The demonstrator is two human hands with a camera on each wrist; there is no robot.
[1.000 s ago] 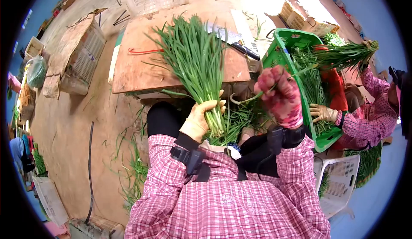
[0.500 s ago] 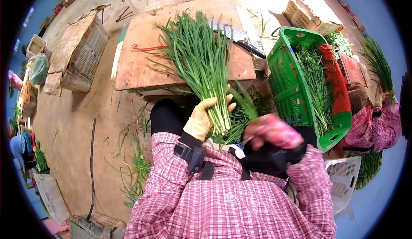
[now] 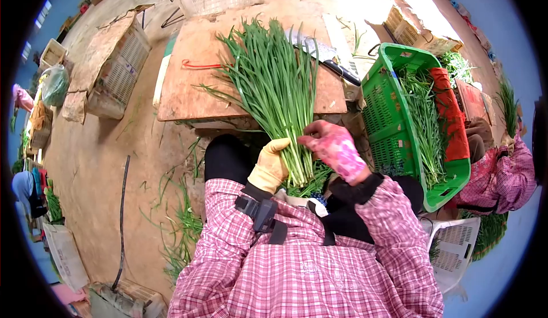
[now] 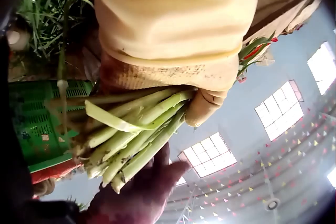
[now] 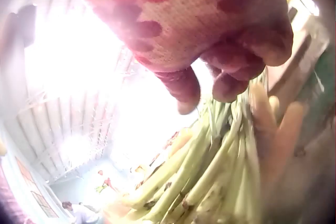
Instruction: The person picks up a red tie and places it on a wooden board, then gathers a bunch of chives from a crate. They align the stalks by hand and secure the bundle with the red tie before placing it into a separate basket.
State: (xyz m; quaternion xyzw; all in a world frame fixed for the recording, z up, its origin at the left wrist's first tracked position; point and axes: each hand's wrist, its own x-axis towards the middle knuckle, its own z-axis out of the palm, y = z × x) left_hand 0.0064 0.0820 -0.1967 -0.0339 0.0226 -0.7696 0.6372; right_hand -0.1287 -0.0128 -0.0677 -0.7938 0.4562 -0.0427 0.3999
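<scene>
In the head view my left hand (image 3: 268,165), in a cream glove, grips a thick bunch of garlic chives (image 3: 274,84) near its pale stalk ends. The leaves fan forward over a wooden board (image 3: 194,95). My right hand (image 3: 335,148), in a pink patterned glove, is at the right side of the bunch, its fingertips right at the stalks. The right wrist view shows a gap between its thumb (image 5: 181,90) and bent fingers (image 5: 236,71), close above the stalks. In the left wrist view the cut-looking stalk ends (image 4: 139,140) stick out below the cream glove.
A cleaver (image 3: 325,53) and a red tie (image 3: 200,65) lie on the board. To the right stands a green crate (image 3: 388,110) of chives with a red cloth (image 3: 451,118). Another person (image 3: 508,172) sits beyond it. Loose leaves (image 3: 182,221) litter the floor at left.
My right hand came down from the right, where it held a stray chive, passed low beside my lap, and is now at the bunch without that chive. My left hand keeps its grip.
</scene>
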